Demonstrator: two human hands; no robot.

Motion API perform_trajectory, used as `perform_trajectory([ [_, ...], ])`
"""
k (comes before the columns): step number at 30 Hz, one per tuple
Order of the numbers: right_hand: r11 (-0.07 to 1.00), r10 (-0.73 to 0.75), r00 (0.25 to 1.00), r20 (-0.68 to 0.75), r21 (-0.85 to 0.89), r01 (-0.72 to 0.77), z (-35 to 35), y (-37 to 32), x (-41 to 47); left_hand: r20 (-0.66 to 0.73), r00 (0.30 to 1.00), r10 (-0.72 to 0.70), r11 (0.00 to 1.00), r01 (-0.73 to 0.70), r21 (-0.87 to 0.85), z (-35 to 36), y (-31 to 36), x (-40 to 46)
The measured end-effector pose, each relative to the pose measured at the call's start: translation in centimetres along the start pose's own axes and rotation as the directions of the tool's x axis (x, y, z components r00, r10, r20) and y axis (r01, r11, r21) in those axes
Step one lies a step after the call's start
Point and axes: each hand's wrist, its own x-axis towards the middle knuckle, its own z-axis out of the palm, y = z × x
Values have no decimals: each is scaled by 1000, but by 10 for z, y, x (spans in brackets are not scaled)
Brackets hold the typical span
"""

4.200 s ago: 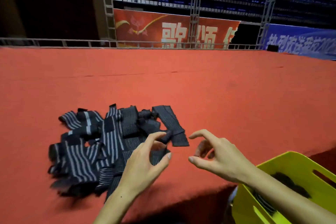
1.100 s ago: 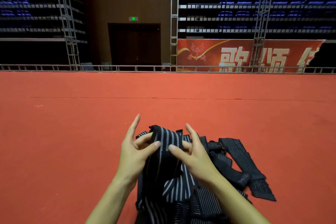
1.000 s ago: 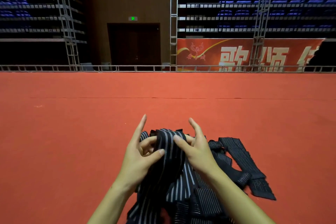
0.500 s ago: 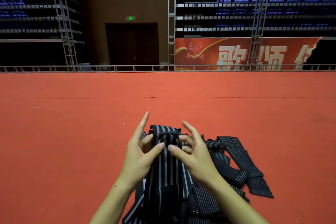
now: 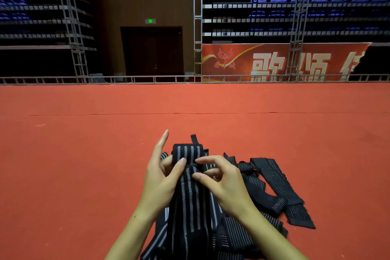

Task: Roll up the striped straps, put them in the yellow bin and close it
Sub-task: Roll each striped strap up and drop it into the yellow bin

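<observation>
Nearest you, the strap (image 5: 191,202) runs up from the bottom edge of the view, between your forearms, to a half-made roll (image 5: 186,151) at its far end. Your left hand (image 5: 162,175) holds that roll from the left, thumb on the near face, index finger standing straight up and clear of it. Your right hand (image 5: 219,177) pinches the strap just below the roll, thumb and curled fingers closed on the fabric.

It looks like soft, light, stretchy webbing (ribbed, so it should not slip much), and a roll of it will likely spring loose if the tension drops. I would keep the hold on the roll's flat sides and feed the tail in taut. A small black tab (image 5: 194,139) pokes up from the top of the roll; mind it does not snag.

Under and to the right of your hands lies the pile (image 5: 272,188) of loose straps on the red carpet (image 5: 84,164), several crossing one another, so you cannot count them or tell which end belongs to which. The strap's tail is cut off by the bottom edge, so its length is unknown, and the roll's inner turns are hidden behind your fingers.

The yellow bin is not in view at all. Farther off are a rail (image 5: 147,79), a red banner (image 5: 274,62) and dim seating.
</observation>
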Motion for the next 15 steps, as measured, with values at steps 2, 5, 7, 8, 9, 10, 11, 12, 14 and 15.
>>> perform_trajectory([
  [2, 998, -18, 999, -37, -53, 16, 1, 1, -1, -1, 1000, 2, 1000, -2, -4, -1, -2, -2],
  [5, 993, -29, 995, -98, -116, 17, 1, 1, -4, -7, 1000, 23, 1000, -23, 9, 0, -1, -4],
  [7, 998, -1, 997, -73, -68, -4, 1, 1, -4, -5, 1000, 27, 1000, -27, 7, 2, 0, -5],
  [8, 999, 19, 999, -44, -33, -20, 1, 0, -4, 1, 1000, 28, 1000, -28, 11, 2, 0, -5],
  [9, 999, 29, 999, -23, -13, -29, 1, 0, -4, 10, 1000, 28, 999, -28, 16, 2, -1, -6],
  [10, 999, 32, 999, -12, -9, -33, 1, 0, -5, 15, 1000, 24, 999, -24, 22, 2, -2, -7],
  [11, 999, 34, 999, -8, -10, -35, 0, 1, -4, 16, 1000, 20, 999, -20, 31, 1, -4, -7],
  [12, 999, 40, 999, -7, -10, -41, 0, 0, -4, 16, 1000, 17, 999, -18, 41, 0, -5, -7],
  [14, 998, 59, 998, -5, 15, -59, 1, 1, -4, 27, 999, 24, 999, -26, 46, 0, -8, -7],
  [15, 997, 66, 998, -5, 34, -66, 1, 3, -4, 38, 999, 33, 998, -34, 45, 0, -9, -7],
])
